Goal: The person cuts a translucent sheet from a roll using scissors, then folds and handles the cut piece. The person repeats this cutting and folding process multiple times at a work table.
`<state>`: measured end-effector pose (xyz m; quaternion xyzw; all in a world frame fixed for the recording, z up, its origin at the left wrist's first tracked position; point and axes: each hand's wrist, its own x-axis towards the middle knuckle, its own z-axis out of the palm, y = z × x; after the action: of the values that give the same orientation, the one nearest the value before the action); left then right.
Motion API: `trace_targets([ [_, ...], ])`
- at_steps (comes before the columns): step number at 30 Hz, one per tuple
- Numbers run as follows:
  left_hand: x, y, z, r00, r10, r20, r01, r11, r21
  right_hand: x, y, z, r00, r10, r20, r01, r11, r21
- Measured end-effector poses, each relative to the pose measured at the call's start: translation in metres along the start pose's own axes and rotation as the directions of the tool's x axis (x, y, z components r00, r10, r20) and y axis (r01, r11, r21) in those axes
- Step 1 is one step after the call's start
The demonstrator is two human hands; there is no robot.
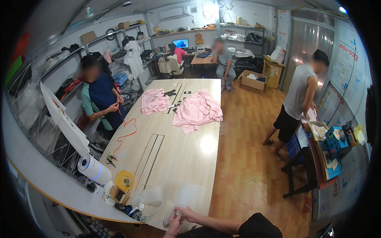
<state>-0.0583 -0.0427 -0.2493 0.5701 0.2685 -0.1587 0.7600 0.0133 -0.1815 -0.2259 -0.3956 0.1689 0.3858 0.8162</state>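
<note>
At the near end of the long pale wooden table, my left hand and my right hand come together. Their fingers are pinched around something small and pale, too small to make out. Just ahead of my right hand lies a sheet of translucent plastic. To the left of it rests a clear plastic bag, with a thin pale cord looping beside it. A rounded white object beside my left hand is partly hidden by the fingers.
Pink garments lie on the table's far half. A yellow container, scissors and a white cylindrical appliance sit along the left. A co-worker there handles an orange-red cord. Another person stands right, by a blue machine.
</note>
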Motion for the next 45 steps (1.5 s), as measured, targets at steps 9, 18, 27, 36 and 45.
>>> trace_targets([
  [9,-0.034,0.052,0.03,0.92,0.38,-0.095,-0.332,0.886,0.324,0.008,-0.004,-0.007,0.994,0.001,0.105,-0.015,0.991,0.133],
  [18,-0.061,0.087,0.034,0.693,0.679,0.242,-0.441,0.134,0.888,-0.009,-0.038,0.0,0.998,-0.023,-0.062,0.043,0.934,0.354],
  [27,-0.06,0.07,0.034,0.7,0.705,0.11,-0.391,0.249,0.886,0.014,-0.013,-0.015,0.998,0.063,0.007,-0.061,0.931,0.36],
  [36,-0.048,0.054,0.023,0.782,0.623,-0.021,-0.386,0.51,0.769,0.005,-0.013,-0.01,0.997,0.059,0.058,-0.076,0.933,0.353],
  [45,-0.007,0.015,0.001,0.99,-0.019,-0.141,-0.011,0.979,-0.203,0.004,-0.024,-0.002,0.991,0.13,-0.021,-0.128,0.988,0.089],
])
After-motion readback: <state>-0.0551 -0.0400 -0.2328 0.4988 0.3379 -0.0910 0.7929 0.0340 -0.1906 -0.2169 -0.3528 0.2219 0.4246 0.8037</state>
